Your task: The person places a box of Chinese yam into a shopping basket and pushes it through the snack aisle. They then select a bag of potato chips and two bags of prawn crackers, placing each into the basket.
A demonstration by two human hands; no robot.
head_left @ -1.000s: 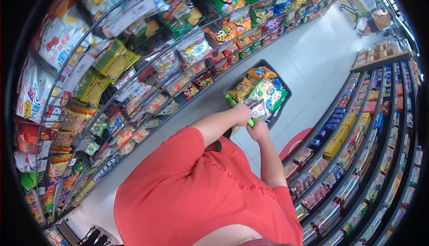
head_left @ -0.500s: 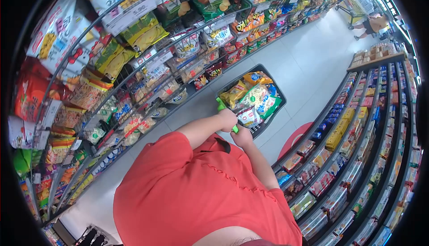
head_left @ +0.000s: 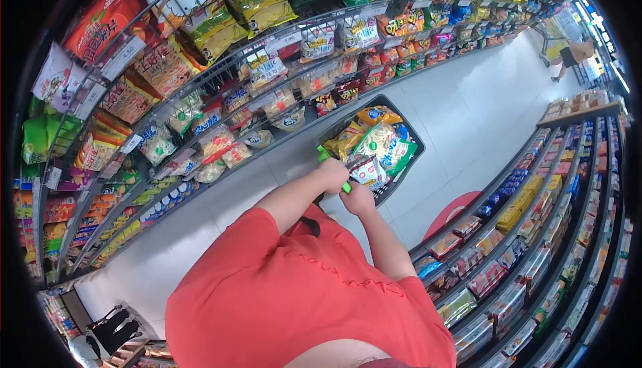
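Observation:
My left hand (head_left: 333,175) is wrapped round the green handle (head_left: 346,187) of a dark grey shopping basket (head_left: 420,146). Lower on that same bar, my right hand (head_left: 359,199) is closed too, close beside the left. Several snack bags fill the basket: a yellow-gold bag (head_left: 347,140) on the left, an orange bag (head_left: 378,114) at the far end, a green-and-white bag (head_left: 381,142) in the middle and a white bag (head_left: 368,171) nearest my hands. Whether the basket has wheels is hidden.
Wire shelves of bagged snacks (head_left: 264,67) curve along the left. On the right stand tiered shelves of boxed goods (head_left: 521,204). Pale floor (head_left: 438,94) runs between them, with a red floor marking (head_left: 455,215). A person (head_left: 576,53) stands near a cart at the far end; another person (head_left: 110,334) is behind at lower left.
The left shelves have shifted right and upward in view, and the basket sits slightly further left. More of the person at lower left shows. Both hands keep their hold on the handle.

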